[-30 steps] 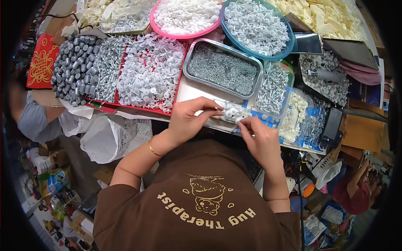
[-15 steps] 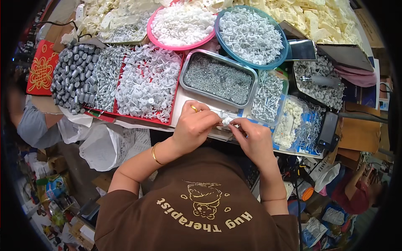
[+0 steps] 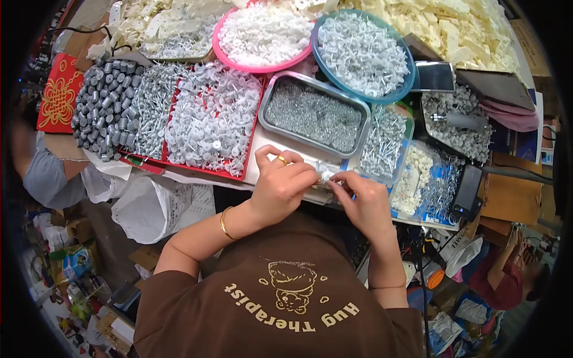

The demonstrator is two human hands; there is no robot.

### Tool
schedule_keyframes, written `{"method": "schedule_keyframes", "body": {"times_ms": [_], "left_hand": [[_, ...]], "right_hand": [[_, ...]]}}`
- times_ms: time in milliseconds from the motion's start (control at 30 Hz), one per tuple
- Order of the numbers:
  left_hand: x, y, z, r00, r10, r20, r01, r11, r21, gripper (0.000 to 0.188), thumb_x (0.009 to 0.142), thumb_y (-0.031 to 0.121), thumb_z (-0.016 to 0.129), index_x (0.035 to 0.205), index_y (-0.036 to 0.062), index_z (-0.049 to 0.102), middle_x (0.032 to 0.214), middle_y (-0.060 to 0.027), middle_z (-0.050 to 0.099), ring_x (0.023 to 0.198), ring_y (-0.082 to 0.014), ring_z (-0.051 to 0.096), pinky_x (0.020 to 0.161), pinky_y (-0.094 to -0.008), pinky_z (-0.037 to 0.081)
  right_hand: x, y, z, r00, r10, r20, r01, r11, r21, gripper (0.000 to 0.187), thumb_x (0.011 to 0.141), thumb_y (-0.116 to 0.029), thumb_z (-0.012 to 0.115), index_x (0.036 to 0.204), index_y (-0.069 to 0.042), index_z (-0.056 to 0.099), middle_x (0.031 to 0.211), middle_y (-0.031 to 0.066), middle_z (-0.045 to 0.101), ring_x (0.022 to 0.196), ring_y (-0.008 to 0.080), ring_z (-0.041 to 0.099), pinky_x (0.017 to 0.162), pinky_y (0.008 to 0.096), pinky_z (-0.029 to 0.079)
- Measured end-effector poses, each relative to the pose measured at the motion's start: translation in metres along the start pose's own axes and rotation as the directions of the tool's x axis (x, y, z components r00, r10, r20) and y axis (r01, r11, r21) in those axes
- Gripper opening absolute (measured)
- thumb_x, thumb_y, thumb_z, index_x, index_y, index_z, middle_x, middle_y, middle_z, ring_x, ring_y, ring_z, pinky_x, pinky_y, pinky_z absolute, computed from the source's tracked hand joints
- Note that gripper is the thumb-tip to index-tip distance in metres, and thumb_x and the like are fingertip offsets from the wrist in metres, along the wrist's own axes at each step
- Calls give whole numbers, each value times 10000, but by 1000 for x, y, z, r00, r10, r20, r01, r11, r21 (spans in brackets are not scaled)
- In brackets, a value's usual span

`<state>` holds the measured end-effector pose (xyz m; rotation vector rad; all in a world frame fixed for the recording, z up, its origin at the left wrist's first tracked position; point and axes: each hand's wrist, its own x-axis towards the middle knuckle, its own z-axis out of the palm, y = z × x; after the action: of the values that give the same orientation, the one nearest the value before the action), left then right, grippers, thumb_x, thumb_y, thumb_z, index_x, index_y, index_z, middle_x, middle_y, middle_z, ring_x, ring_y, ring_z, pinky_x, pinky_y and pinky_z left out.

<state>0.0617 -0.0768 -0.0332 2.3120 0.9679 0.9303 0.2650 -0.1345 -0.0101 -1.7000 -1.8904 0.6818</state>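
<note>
My left hand [image 3: 283, 184], with a ring and a bracelet, is closed with its fingertips pinched at a small white plastic piece [image 3: 326, 175]. Against the other side of that piece, the thumb and forefinger of my right hand [image 3: 363, 200] are closed too. Fingers cover much of the piece, so its exact kind cannot be made out. Just beyond my hands lies a metal tray [image 3: 279, 127] full of tiny silvery parts. To its left is a red tray [image 3: 246, 156] of white discs with metal pins; to its right, a clear box [image 3: 408, 132] of similar pins.
Farther back stand a pink basin [image 3: 218, 46] of white caps and a teal basin [image 3: 410, 67] of pinned caps. Grey cylinders [image 3: 107, 107] are heaped at left. A black device [image 3: 467, 192] lies at the right edge. Another person [image 3: 504, 271] sits at far right.
Both hands stay together at the white piece, with small finger shifts. My left fingers reach slightly farther over it. The whole view has shifted a little.
</note>
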Motion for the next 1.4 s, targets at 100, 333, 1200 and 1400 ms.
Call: {"method": "schedule_keyframes", "body": {"times_ms": [100, 333, 1200, 1400], "left_hand": [[-1, -2, 0, 991, 69, 112, -77, 994, 72, 180, 742, 74, 749, 871, 196, 724, 854, 103, 703, 836, -130, 616, 906, -450, 279], [-9, 9, 6, 980, 194, 39, -198, 969, 148, 163, 721, 120, 770, 857, 183, 705, 920, 24, 605, 906, -168, 589, 895, -463, 280], [-70, -262, -270, 629, -356, -691, 735, -18, 678, 688, 856, 358, 747, 1475, 288, 456, 1454, -198, 469, 1282, -448, 481, 1066, -583, 347], [-76, -280, -297, 702, -288, -651, 689, 42, 724, 454, 892, 365, 703, 1322, 249, 613, 1359, -118, 572, 1215, -393, 535, 1008, -550, 381]], "right_hand": [[2, -1, -1, 1000, -8, -28, 9, 999, 35, 110, 877, -110, 751, 948, -44, 699, 738, 117, 708, 618, 219, 702, 552, 308, 517], [5, -3, -5, 1000, 9, 22, -9, 999, 41, 107, 872, -112, 753, 930, -33, 710, 742, 127, 705, 594, 239, 678, 547, 319, 502], [303, 56, -37, 787, -484, -382, 369, 866, -338, 155, 870, -68, 682, 1024, -85, 693, 904, 115, 729, 845, 276, 715, 766, 367, 556], [304, 69, -44, 826, 30, -563, 13, 997, 72, 163, 883, -128, 716, 1027, -60, 684, 871, 99, 736, 809, 223, 726, 734, 342, 549]]}}
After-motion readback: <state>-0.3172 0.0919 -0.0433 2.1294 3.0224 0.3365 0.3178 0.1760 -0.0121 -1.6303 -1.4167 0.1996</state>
